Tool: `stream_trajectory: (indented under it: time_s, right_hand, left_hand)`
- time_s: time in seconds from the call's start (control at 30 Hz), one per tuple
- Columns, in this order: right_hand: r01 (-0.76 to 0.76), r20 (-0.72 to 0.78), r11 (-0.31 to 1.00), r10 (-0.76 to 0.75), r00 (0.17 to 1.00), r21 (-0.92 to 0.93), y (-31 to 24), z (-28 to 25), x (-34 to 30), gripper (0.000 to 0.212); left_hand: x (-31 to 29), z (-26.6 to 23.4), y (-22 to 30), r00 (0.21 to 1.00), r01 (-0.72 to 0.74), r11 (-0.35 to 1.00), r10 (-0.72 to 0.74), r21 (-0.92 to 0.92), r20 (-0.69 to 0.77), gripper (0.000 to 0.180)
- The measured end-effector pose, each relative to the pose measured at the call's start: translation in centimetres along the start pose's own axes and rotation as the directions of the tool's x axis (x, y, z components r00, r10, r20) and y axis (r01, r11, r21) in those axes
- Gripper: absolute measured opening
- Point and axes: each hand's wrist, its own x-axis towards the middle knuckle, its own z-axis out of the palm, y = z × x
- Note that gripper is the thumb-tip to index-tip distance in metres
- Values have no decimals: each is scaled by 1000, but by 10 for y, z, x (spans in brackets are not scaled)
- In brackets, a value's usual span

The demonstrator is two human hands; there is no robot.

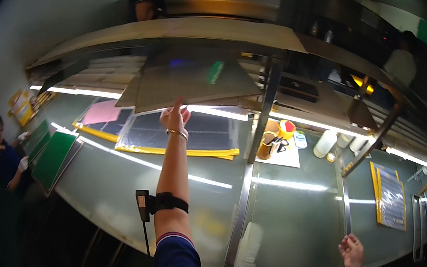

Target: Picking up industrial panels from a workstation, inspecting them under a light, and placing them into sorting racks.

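My left hand [175, 120] is raised to the shelf above the bench, its arm stretched forward. Its fingers close on the near edge of a thin, dark grey flat panel [188, 81], which bears a small green mark and juts out over the shelf's edge. Low at the right, my right hand [351, 250] hovers near the bench's front side. Its fingers are loosely curled and apart, with nothing visible in them.
Below the shelf, yellow-edged clear sleeves [169, 135] and a pink sheet [101, 112] lie on the glossy bench [294, 221]. Metal posts [265, 108] hold up the shelf. Orange tubs [268, 144] and white bottles [326, 143] stand right. A co-worker [1, 150] handles green boards [55, 158] at left.
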Motion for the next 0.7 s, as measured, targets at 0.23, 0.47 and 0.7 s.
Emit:
stream_trajectory:
  time_s: [0.23, 0.47, 0.7]
  right_hand:
    - [-69, -132, 993, 56, 990, -91, 1, -57, -23, 18]
    - [-24, 389, 959, 137, 911, -283, 4, 82, -45, 52]
    - [-745, 901, 608, 434, 21, -276, 119, 285, -122, 73]
  left_hand:
    - [28, -112, -34, 740, -607, 619, 668, 498, 72, 12]
    - [-148, -271, 78, 994, 99, 967, -88, -234, 59, 52]
    - [-290, -489, 68, 966, 127, 988, -144, -93, -214, 50]
